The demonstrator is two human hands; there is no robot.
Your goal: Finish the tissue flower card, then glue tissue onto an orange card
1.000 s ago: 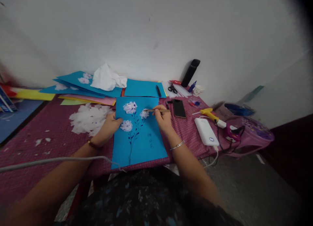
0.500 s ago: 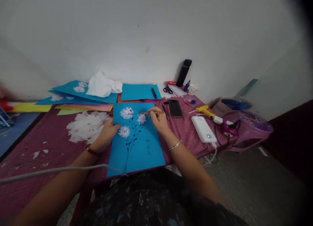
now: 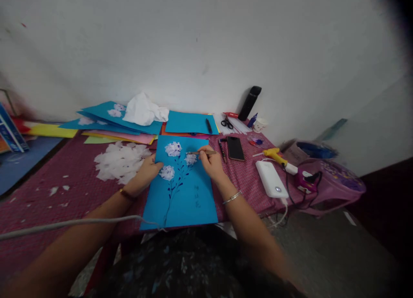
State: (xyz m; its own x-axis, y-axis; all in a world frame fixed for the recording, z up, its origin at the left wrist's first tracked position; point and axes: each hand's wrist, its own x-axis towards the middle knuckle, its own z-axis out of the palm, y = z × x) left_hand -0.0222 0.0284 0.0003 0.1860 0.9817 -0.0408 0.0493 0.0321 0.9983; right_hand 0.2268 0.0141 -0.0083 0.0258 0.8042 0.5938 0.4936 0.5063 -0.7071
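Pale grey wall (image 3: pixel 180 53) fills the background above a desk (image 3: pixel 75 169) spread with a red checked cloth. Largest on the cloth is a bright blue rectangular paper sheet (image 3: pixel 187 199), lying flat at the near edge, with a painted stem, dark leaves and written characters; clock directions run from its middle, 12 towards the wall. At 3 o'clock, well apart, stands a pink plastic stand (image 3: pixel 332 195). At 10 lies a stack of blue sheets (image 3: pixel 111 116) bearing pale flowers; between 9 and 10, a loose heap of torn white paper (image 3: pixel 121 162); at 11, a crumpled white tissue (image 3: pixel 142 110). At 3, nearer, sits a white rounded power bank (image 3: pixel 271 179).

The left hand (image 3: pixel 147 171) is at 9, its thumb over the sheet's left edge; whether the fingers grip beneath cannot be told. At 2, the right hand (image 3: pixel 211 162) pinches a slim brown-handled tool (image 3: pixel 208 152) narrowly between thumb and fingers, its tip over the rightmost flower; contact cannot be made out. A black cylindrical bottle (image 3: pixel 250 103) leans on the wall between 1 and 2, a flat black phone (image 3: pixel 235 148) lies at 2, and black-handled scissors (image 3: pixel 226 123) at 1. Smallest are three white-and-purple textured flowers (image 3: pixel 173 149) on the sheet's upper half.
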